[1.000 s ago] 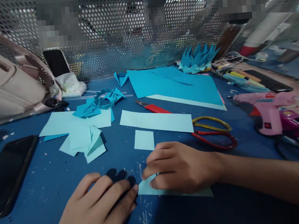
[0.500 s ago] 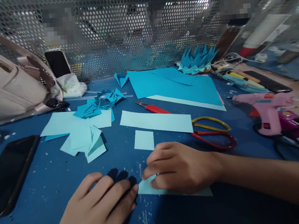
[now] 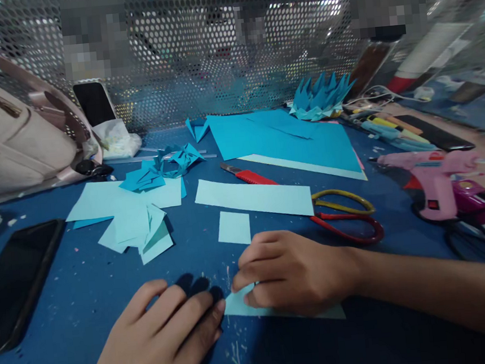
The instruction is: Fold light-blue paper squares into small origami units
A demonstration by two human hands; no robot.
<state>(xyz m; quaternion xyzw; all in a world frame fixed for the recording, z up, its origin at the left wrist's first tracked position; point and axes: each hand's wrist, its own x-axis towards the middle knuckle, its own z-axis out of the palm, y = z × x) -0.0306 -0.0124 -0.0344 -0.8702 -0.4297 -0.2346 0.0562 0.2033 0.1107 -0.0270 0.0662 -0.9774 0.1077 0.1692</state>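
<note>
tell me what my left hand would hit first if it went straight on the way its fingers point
Most likely the left corner of the pale blue paper under your right hand; the foremost fingertip of your left hand sits at that corner, touching or nearly so. Just beyond is the right hand.

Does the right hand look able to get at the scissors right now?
Likely yes: the scissors lie beyond the right hand, handles uncovered, though that hand touches paper and a strip seems to cover the blades.
</note>
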